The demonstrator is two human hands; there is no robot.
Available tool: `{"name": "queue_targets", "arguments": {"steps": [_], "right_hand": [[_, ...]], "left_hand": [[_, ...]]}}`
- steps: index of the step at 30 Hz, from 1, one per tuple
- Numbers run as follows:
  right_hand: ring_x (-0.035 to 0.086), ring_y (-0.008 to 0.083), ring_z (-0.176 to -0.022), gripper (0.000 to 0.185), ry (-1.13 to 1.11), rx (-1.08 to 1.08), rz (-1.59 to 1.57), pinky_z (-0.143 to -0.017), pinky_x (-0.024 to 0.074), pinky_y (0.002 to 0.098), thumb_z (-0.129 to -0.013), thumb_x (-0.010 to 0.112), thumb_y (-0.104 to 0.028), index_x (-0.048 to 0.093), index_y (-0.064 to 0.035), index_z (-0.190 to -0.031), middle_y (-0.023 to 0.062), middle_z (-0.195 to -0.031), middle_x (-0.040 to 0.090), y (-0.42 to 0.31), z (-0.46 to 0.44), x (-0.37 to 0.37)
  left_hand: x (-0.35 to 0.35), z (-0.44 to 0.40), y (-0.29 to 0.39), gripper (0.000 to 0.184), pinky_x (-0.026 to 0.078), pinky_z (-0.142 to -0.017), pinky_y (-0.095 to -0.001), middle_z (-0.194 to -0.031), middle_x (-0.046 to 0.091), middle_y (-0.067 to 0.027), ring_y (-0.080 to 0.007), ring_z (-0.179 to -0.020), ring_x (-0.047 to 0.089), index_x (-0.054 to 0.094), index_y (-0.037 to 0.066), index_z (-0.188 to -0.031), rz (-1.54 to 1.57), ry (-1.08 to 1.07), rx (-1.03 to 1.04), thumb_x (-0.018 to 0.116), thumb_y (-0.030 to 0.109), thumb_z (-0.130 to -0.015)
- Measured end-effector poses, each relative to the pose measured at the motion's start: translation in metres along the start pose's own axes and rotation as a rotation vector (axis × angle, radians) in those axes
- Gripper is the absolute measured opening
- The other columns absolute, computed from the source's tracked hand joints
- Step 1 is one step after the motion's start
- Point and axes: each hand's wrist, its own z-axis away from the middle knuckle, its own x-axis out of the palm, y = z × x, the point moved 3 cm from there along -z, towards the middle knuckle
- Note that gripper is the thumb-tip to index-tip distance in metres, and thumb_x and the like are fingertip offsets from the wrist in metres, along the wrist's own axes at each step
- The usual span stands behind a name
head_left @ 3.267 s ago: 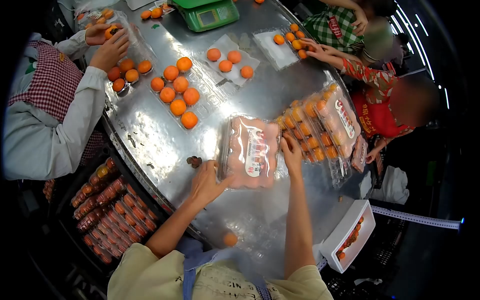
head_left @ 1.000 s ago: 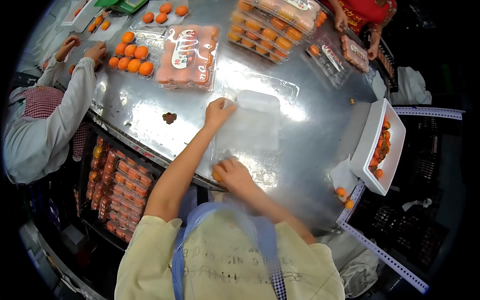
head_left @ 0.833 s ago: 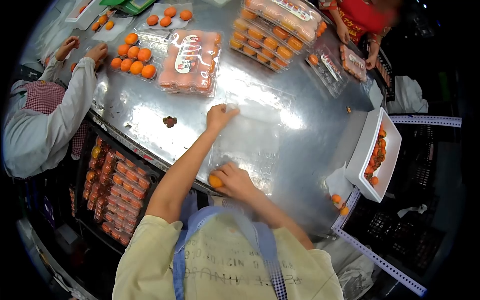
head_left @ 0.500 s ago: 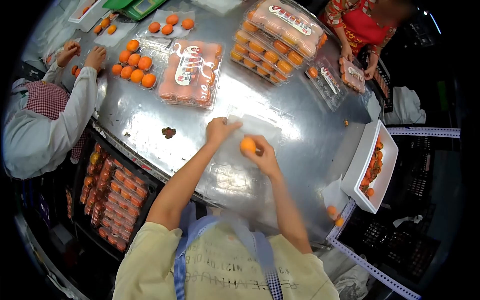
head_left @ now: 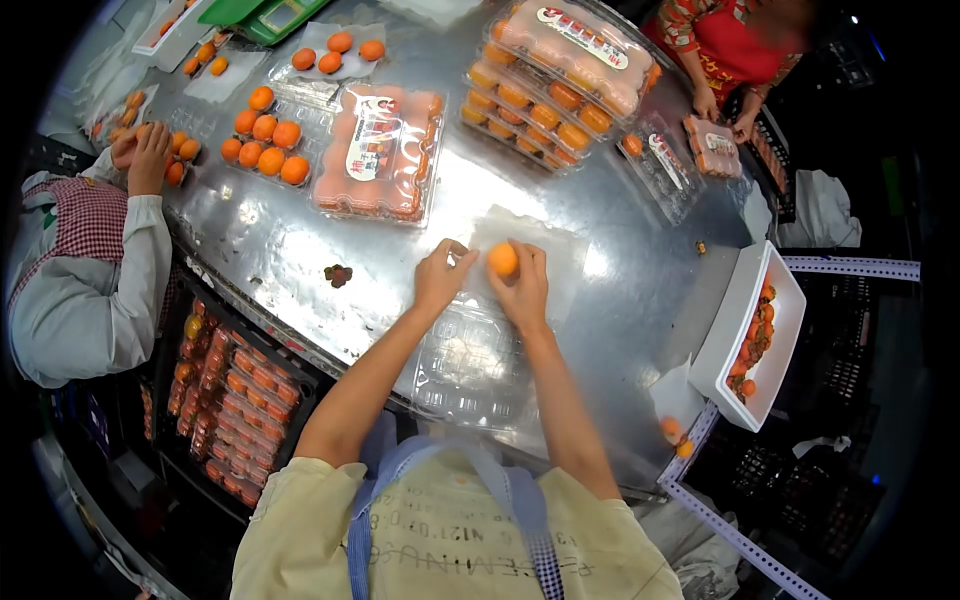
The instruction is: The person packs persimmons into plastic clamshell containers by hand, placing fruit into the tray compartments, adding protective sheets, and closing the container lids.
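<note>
An orange persimmon (head_left: 502, 260) is gripped between the thumb and fingers of my right hand (head_left: 521, 292), above a thin translucent sheet (head_left: 540, 240) on the metal table. My left hand (head_left: 440, 278) is just left of the fruit, its thumb and fingers drawn together in a pinch at the sheet's left side; what is in them, if anything, is too small to make out. Below both hands lies a clear plastic tray (head_left: 468, 365) with moulded hollows.
Filled clear packs (head_left: 375, 155) and a stack of persimmon boxes (head_left: 560, 80) stand farther back. Loose persimmons (head_left: 268, 140) sit in a tray at the left. A white bin (head_left: 750, 335) is at the right, a black crate (head_left: 235, 400) at lower left. Two co-workers handle fruit and a pack.
My right hand has raised the persimmon slightly up the table, and the fruit is now close to my left hand's fingertips. The left co-worker's hands have come together over fruit.
</note>
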Motion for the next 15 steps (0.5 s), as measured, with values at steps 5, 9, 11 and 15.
{"name": "queue_targets", "arguments": {"steps": [5, 9, 11, 15], "right_hand": [[0.055, 0.0308, -0.098, 0.05, -0.057, -0.101, 0.039, -0.08, 0.0487, 0.0349, -0.072, 0.071, -0.015, 0.052, -0.0047, -0.117, 0.0155, -0.112, 0.052, -0.002, 0.003, -0.012], [0.053, 0.0318, -0.102, 0.048, -0.071, -0.026, 0.096, -0.084, 0.0462, 0.0364, -0.074, 0.07, -0.016, 0.051, -0.0028, -0.117, 0.0162, -0.113, 0.053, 0.012, 0.005, -0.022], [0.052, 0.032, -0.104, 0.048, -0.073, 0.006, 0.098, -0.086, 0.0449, 0.0371, -0.075, 0.069, -0.016, 0.051, -0.0019, -0.117, 0.0163, -0.113, 0.053, 0.018, 0.008, -0.024], [0.052, 0.0322, -0.103, 0.047, -0.029, 0.011, 0.085, -0.086, 0.0447, 0.0374, -0.076, 0.069, -0.016, 0.051, -0.0016, -0.117, 0.0167, -0.113, 0.052, 0.022, 0.015, -0.019]], "left_hand": [[0.015, -0.004, -0.008, 0.035, 0.048, -0.062, -0.0355, -0.079, 0.063, -0.0122, -0.0241, -0.062, 0.06, 0.05, 0.004, -0.108, -0.084, 0.062, 0.154, 0.061, 0.027, -0.084], [0.025, -0.001, 0.012, 0.046, 0.046, -0.077, -0.0387, -0.102, 0.058, -0.0163, -0.0306, -0.089, 0.056, 0.041, 0.004, -0.12, -0.11, 0.101, 0.145, 0.062, 0.02, -0.082], [0.017, 0.011, 0.031, 0.052, 0.043, -0.085, -0.0404, -0.111, 0.052, -0.0192, -0.0341, -0.104, 0.051, 0.038, 0.002, -0.123, -0.19, 0.159, 0.197, 0.063, 0.016, -0.08], [-0.01, 0.063, 0.03, 0.063, 0.038, -0.092, -0.0417, -0.117, 0.042, -0.0236, -0.0378, -0.111, 0.041, 0.034, -0.004, -0.127, -0.304, 0.116, 0.259, 0.067, 0.01, -0.075]]}}
